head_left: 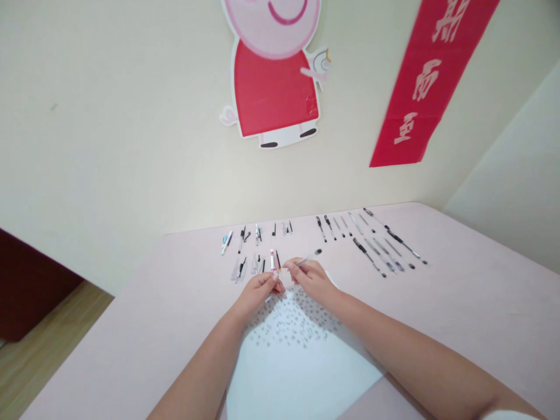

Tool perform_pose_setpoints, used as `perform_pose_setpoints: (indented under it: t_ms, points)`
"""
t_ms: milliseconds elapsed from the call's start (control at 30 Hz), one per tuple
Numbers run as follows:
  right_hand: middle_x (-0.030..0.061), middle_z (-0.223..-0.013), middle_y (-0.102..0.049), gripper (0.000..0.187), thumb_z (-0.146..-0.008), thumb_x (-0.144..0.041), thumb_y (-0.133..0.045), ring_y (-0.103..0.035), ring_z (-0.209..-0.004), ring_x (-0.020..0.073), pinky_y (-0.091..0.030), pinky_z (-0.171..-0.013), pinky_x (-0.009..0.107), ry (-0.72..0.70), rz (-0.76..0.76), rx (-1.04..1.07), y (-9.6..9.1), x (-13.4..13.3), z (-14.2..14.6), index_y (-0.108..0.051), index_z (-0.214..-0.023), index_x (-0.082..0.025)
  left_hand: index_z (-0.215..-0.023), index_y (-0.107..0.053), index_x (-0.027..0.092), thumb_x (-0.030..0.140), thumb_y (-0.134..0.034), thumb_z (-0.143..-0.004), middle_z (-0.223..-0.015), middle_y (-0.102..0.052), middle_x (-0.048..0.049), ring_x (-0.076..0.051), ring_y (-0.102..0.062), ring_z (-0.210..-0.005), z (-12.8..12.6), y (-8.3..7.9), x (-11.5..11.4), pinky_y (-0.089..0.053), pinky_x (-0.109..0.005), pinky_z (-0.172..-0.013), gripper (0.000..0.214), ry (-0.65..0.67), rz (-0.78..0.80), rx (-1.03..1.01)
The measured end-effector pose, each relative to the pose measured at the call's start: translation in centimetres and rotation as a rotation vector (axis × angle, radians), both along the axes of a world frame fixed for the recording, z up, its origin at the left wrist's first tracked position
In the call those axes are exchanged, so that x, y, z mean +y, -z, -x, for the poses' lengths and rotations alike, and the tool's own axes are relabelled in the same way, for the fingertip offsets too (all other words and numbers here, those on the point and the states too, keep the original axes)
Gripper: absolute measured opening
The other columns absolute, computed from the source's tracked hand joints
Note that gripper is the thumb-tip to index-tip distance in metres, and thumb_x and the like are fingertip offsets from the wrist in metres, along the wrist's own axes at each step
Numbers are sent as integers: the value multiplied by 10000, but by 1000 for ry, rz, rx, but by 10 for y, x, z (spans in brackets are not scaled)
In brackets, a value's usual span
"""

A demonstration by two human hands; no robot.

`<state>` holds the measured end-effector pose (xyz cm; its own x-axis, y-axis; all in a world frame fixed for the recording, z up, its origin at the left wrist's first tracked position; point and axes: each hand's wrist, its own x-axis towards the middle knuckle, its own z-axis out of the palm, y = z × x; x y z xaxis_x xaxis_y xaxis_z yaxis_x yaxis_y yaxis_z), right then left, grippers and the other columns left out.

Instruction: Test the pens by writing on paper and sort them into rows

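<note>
My right hand (311, 280) is closed on a slender clear pen (306, 257) whose dark end points up and to the right. Its other end lies near the fingertips of my left hand (263, 286). The fingers of my left hand are pinched together, and what they hold is too small to make out. Just beyond them is a pink-and-white pen (272, 260), with a thin dark piece beside it. Beneath both hands lies a white paper sheet (297, 379), its upper part covered with small dark marks.
Several pens and pen parts (240, 268) lie in small groups at the back left of the pink table (472, 326). More pens (385, 251) are lined up at the back right. A wall with a cartoon pig cutout (275, 87) and red banner (433, 87) stands behind.
</note>
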<state>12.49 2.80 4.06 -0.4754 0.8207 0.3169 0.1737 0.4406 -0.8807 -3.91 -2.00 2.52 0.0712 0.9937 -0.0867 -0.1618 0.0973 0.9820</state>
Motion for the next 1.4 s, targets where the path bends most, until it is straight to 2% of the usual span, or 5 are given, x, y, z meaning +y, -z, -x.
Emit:
perform_pose_setpoints:
  t_ms: [100, 233, 400, 767, 1400]
  points:
    - [-4, -526, -525, 506, -852, -574, -351, -494, -460, 111, -414, -480, 233, -13, 337, 102, -1, -21, -2, -620, -805, -148, -593, -664, 136, 317, -663, -725, -613, -638, -53, -133, -568, -604, 1, 1, 0, -443, -218, -618, 224, 2, -9, 6]
    - [0, -563, -552, 377, -802, -503, -482, -501, -477, 100, -405, -476, 212, -238, 468, 39, 1, -54, -2, -589, -737, -147, -648, -656, 142, 375, -624, -753, -648, -629, -35, -121, -559, -624, 3, 5, 1, -432, -228, -633, 258, 18, -48, 111]
    - [-11, -627, -571, 79, -715, -174, -528, -497, -558, 96, -375, -508, 185, -238, 314, -224, 13, -76, -3, -606, -725, -164, -687, -645, 148, 410, -567, -790, -714, -633, -42, -129, -566, -695, 6, 11, 4, -434, -251, -685, 293, 61, -85, 206]
    - [-34, -604, -530, 177, -595, -53, -456, -458, -523, 81, -361, -517, 179, -317, -70, -285, 23, -80, -10, -561, -670, -175, -675, -633, 147, 442, -602, -749, -708, -627, -37, -123, -561, -690, 5, 13, 4, -433, -256, -692, 306, 57, -66, 183]
    - [-30, -582, -546, 154, -631, -83, -465, -480, -508, 86, -359, -505, 177, -280, -131, -342, 27, -80, -8, -565, -695, -181, -680, -639, 152, 446, -590, -757, -701, -622, -35, -117, -552, -680, 5, 14, 4, -433, -246, -677, 307, 60, -87, 200]
